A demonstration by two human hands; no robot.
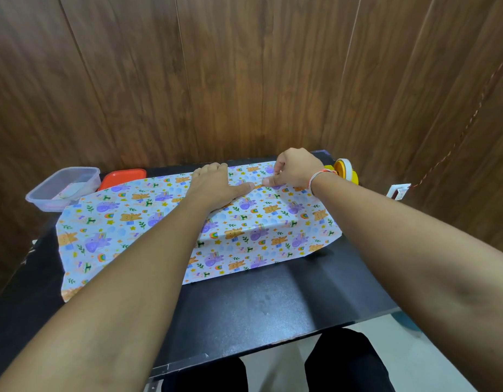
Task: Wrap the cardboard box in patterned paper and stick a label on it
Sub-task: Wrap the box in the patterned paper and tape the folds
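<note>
Patterned paper [126,222] with bears, rainbows and purple animals lies over the black table and drapes over a raised shape, the cardboard box, which is fully hidden beneath it. My left hand [216,185] lies flat on the paper on top of the box, fingers straight, thumb stretched to the right. My right hand [292,168] is beside it at the far edge, fingers curled, pinching the paper between thumb and fingers. No label is visible.
A clear plastic container [64,188] and an orange lid [123,176] sit at the table's back left. A yellow tape dispenser [345,170] stands at the back right. The black table [258,301] ends close to a wooden wall behind.
</note>
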